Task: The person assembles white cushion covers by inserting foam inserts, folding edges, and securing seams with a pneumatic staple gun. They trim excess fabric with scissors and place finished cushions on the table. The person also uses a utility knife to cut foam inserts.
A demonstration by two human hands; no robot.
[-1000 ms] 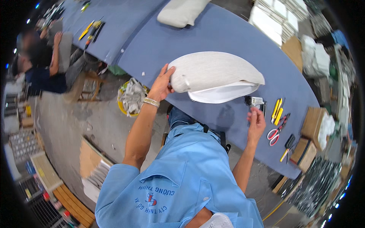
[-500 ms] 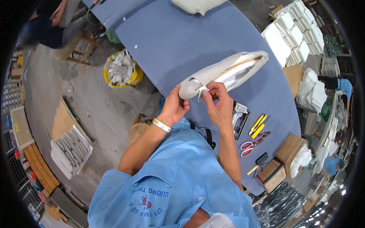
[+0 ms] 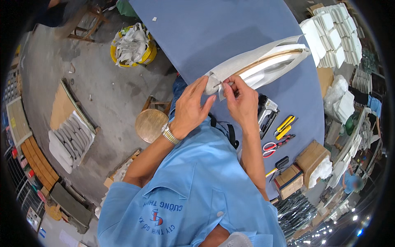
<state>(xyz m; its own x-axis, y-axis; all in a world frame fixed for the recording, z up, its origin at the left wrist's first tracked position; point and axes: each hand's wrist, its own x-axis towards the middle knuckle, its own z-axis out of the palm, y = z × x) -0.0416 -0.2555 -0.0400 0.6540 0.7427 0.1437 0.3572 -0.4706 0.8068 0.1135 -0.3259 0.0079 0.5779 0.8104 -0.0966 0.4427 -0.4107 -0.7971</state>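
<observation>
Over the blue table (image 3: 242, 20), the grey cushion (image 3: 236, 66) could end up puckered if the right hand (image 3: 242, 102) pulls its pinched cloth (image 3: 222, 97) unevenly; whether the left hand (image 3: 190, 108) grips or merely steadies, I cannot tell.

Workshop interior: stained grey concrete floor (image 3: 109, 99) at left; blue-topped worktable (image 3: 230, 22) at upper centre; wooden stool (image 3: 151, 125) with a round seat, near the table; orange-brown wooden slats (image 3: 39, 161) toward the left rim; small bright lights (image 3: 355, 217), lower right.
</observation>
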